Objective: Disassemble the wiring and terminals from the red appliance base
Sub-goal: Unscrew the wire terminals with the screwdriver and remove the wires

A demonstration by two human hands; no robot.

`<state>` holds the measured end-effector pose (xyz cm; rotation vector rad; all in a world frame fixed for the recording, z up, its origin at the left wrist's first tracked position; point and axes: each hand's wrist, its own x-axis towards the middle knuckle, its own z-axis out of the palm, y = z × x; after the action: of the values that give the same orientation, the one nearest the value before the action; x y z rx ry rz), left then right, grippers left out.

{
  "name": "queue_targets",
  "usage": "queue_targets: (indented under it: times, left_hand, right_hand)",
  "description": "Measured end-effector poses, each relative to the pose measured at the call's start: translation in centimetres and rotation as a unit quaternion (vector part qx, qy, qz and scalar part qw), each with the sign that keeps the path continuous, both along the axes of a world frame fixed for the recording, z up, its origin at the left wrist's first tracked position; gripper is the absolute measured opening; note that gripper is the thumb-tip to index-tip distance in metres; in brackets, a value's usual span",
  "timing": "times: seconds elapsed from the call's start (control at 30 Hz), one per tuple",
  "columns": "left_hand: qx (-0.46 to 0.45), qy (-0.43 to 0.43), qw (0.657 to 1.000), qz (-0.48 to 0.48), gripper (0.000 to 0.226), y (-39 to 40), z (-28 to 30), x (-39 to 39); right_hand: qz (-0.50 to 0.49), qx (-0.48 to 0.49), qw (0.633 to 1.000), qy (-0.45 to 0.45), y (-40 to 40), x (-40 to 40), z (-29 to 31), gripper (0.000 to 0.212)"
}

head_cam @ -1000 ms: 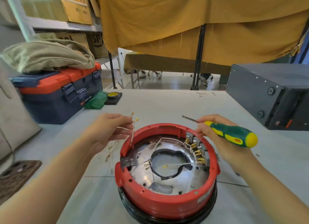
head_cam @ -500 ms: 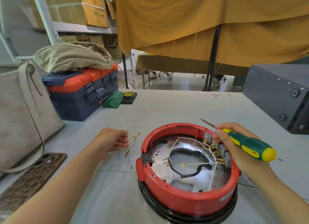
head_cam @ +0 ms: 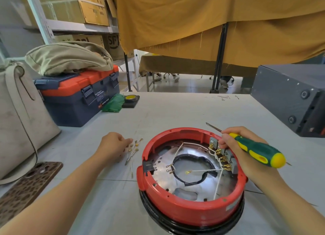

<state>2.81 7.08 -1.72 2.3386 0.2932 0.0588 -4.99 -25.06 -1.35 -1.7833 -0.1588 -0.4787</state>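
Far left, a beige fabric bag (head_cam: 19, 115) and a navy toolbox with an orange lid (head_cam: 77, 97) sit well back on the grey worktable (head_cam: 167, 111); neither matters right now. Coming in, my left hand (head_cam: 114, 145) rests on the table with its fingers loosely curled beside a small pile of loose white wires with brass ring terminals (head_cam: 133, 150). It looks to be holding nothing, though whether a fingertip touches a wire I can't tell. I read this as the set-aside step: a pulled lead lying with the others.

Centre, the round red plastic appliance base (head_cam: 190, 206) stands open side up just in front of me, more white leads crossing its silver plate to a row of brass-tabbed terminal blocks (head_cam: 223, 157) on the right wall.

My right hand (head_cam: 233, 143) grips the green-and-yellow-handled screwdriver (head_cam: 258, 150), blade pointing away, fingertips at the top terminals. Next, I'd say, comes swinging that blade onto a terminal screw and bringing the left hand back to tug the freed lead.
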Motion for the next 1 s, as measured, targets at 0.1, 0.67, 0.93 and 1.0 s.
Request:
queue_targets:
  times: [0.1,0.67,0.93,1.0]
  left_hand:
    - [0.045,-0.119,0.99,-0.068,0.03,-2.0,1.5,-0.5]
    - [0.169,-0.175,0.918,-0.313,0.027,-11.0,3.5,0.3]
    - [0.167,-0.176,0.929,-0.28,0.025,-10.9,3.4,0.1]
    - [0.184,-0.176,0.928,-0.272,0.026,-10.7,3.4,-0.1]
  right_hand:
    - [-0.011,-0.026,0.996,-0.082,-0.3,-0.5,-1.1,0.013]
    - [0.006,-0.011,0.995,-0.103,-1.2,-0.1,-1.2,0.018]
    - [0.0,0.028,0.996,-0.084,-1.1,-1.1,0.1,0.022]
    - [-0.007,0.03,0.996,-0.08,-1.1,-1.3,0.4,0.025]
